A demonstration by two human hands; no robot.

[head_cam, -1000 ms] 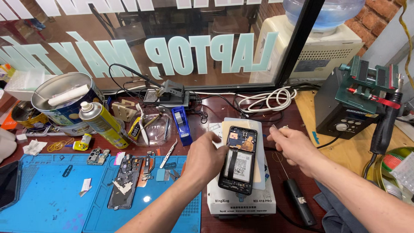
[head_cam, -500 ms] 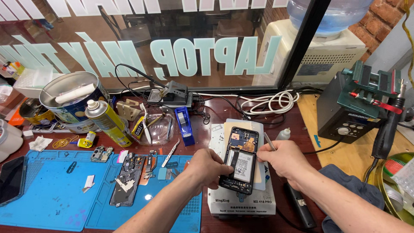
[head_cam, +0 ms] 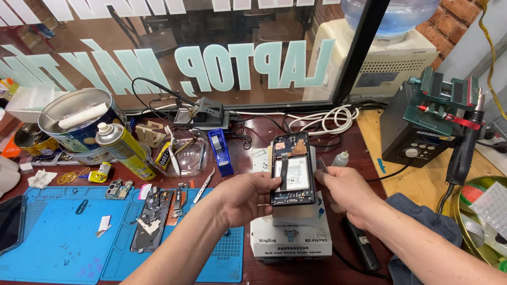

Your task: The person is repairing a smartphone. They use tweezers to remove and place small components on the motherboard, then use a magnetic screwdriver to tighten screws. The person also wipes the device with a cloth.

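- Phone (head_cam: 293,171), opened with its back cover off, sits just right of the frame's centre, raised above a white box-shaped unit (head_cam: 290,235) on the desk.
- Left hand (head_cam: 248,198) grips the phone by its left edge, fingers wrapped closed around the frame, thumb on top.
- Right hand (head_cam: 343,192) pinches a thin grey flat tool (head_cam: 322,164) between thumb and fingers, its tip touching the phone's right edge.
- Progress, judging by what shows: the rear is already off, and the battery and a flex ribbon lie exposed; the upper shield plate looks partly in place. Internal parts seem yet to be lifted out.
- Another stripped phone frame (head_cam: 150,219) lies on the blue work mat (head_cam: 58,248) at lower left, with small boards beside it.
- A yellow spray can (head_cam: 124,150) and a metal tin (head_cam: 79,124) stand at left; a hot-air station (head_cam: 422,124) stands at upper right.
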